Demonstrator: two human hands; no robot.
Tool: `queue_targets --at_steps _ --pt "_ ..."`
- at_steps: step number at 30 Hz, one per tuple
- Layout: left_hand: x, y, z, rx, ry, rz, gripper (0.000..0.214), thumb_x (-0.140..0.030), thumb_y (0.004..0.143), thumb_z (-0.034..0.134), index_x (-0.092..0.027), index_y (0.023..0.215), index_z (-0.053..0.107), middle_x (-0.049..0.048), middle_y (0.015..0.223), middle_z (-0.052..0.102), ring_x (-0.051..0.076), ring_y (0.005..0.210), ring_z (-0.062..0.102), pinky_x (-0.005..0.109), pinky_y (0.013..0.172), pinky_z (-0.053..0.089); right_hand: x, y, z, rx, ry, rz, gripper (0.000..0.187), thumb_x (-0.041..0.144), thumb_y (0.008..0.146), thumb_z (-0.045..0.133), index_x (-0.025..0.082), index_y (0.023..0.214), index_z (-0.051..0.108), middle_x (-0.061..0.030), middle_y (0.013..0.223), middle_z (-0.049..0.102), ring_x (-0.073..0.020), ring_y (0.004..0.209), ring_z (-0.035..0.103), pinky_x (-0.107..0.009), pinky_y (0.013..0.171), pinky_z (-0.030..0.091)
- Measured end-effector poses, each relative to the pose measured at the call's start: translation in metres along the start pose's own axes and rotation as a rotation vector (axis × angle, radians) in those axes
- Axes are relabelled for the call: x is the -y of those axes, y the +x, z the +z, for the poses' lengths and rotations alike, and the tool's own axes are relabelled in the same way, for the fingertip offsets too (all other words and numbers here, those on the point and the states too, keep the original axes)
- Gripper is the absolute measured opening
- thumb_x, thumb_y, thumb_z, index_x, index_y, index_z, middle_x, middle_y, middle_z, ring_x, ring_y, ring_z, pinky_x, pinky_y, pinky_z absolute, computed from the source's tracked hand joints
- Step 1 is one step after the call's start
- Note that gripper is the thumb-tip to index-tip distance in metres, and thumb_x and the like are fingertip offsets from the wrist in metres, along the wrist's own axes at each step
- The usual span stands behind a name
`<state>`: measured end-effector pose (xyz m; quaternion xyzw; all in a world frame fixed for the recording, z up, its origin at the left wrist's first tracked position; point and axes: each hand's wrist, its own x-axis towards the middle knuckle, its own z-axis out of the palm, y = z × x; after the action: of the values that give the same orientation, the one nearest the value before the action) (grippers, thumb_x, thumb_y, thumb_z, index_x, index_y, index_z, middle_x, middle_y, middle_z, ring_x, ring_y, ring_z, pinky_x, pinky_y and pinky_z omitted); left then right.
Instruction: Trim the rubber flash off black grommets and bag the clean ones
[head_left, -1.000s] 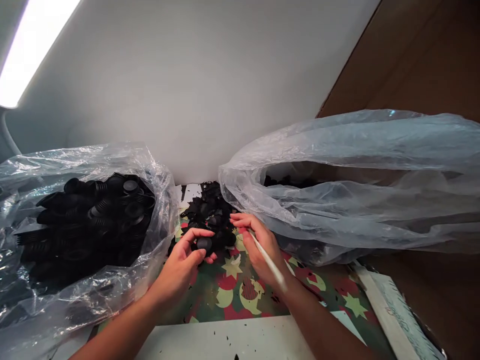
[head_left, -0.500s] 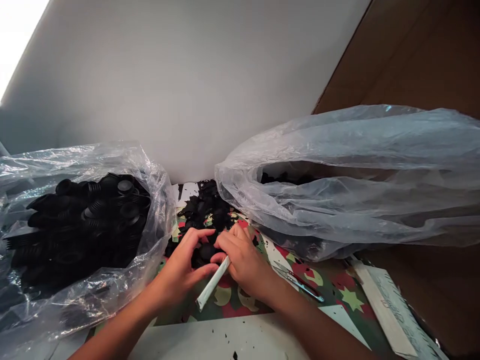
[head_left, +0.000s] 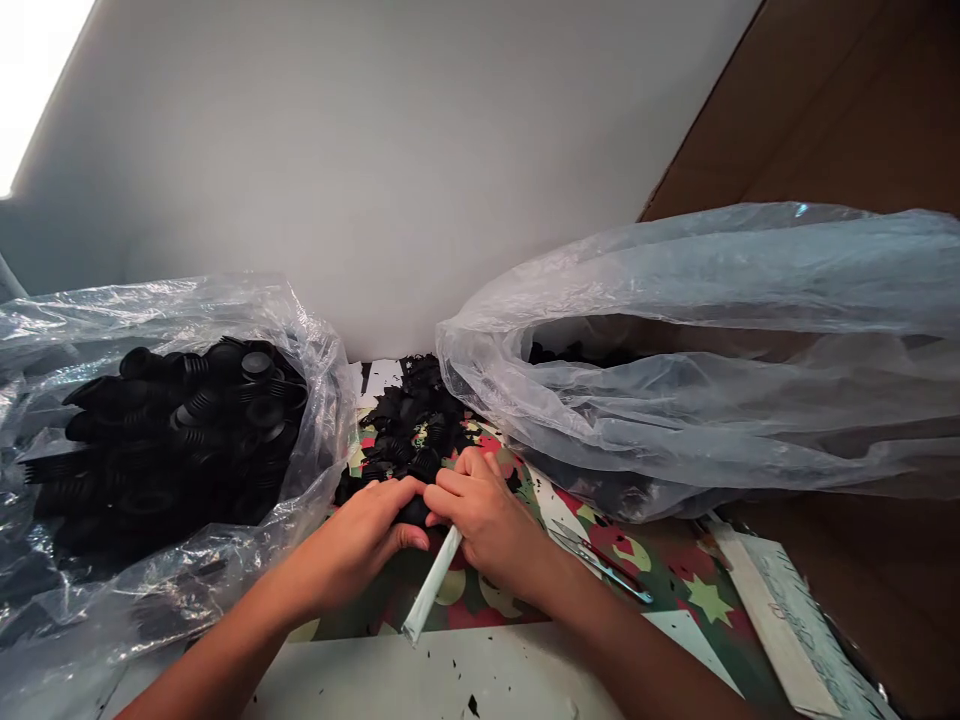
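Note:
My left hand [head_left: 360, 545] is curled round a dark rubber part [head_left: 412, 512], thumb below and fingers above, and mostly hides it. Right beside it, my right hand [head_left: 491, 525] is closed on a white stick-like handle [head_left: 433, 590] that slants down toward me. Whatever is at its other end is hidden by the fingers. The fingertips of both hands meet over the black part. Behind them lies a heap of black rubber parts and scraps [head_left: 416, 415]. A pair of thread snips [head_left: 604, 562] rests to the right of my right forearm.
At left, a clear plastic bag [head_left: 326, 370] holds many black ribbed rubber parts [head_left: 187, 430]. Another clear bag [head_left: 675, 430] lies open at right, against a cardboard box [head_left: 847, 110]. A white board [head_left: 390, 670] with black crumbs lies in front, on a patterned cloth [head_left: 675, 580].
My left fingers have closed in on the black part and now touch my right hand. The white handle's lower end has dipped slightly toward me. The view has shifted a little.

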<state>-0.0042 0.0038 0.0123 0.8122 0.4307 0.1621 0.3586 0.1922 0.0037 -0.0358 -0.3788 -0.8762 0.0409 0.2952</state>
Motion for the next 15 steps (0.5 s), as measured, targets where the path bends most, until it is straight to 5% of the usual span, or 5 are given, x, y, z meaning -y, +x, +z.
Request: queue_targets --at_steps 6,9,15 --pt "0.003 -0.001 0.008 -0.131 0.054 -0.034 0.023 -0.039 0.095 0.051 -0.024 0.092 0.067 0.0019 0.073 0.064 0.025 0.082 0.051 0.035 0.078 0.039 -0.002 -0.001 -0.003 -0.081 0.02 -0.071 0.02 0.006 0.09 0.061 0.019 0.075 0.056 0.002 0.069 0.055 -0.0178 0.078 0.038 -0.033 0.07 0.024" --pt "0.0 0.001 0.018 -0.282 -0.013 -0.036 0.026 -0.038 0.093 0.051 -0.023 0.081 0.069 0.0024 0.071 0.067 0.024 0.079 0.05 0.034 0.078 0.038 0.003 -0.001 -0.005 -0.119 -0.033 -0.098 0.021 0.006 0.091 0.056 0.018 0.073 0.054 0.0014 0.069 0.053 -0.0177 0.076 0.037 -0.033 0.071 0.024" --pt "-0.005 0.011 0.021 -0.531 -0.513 -0.137 0.037 -0.049 0.09 0.058 -0.02 0.068 0.064 0.0012 0.065 0.066 0.019 0.066 0.055 0.029 0.066 0.043 0.025 -0.003 0.0 -0.257 -0.108 -0.206 0.028 0.005 0.091 0.052 0.019 0.066 0.05 0.0017 0.063 0.048 -0.0174 0.072 0.038 -0.033 0.071 0.025"
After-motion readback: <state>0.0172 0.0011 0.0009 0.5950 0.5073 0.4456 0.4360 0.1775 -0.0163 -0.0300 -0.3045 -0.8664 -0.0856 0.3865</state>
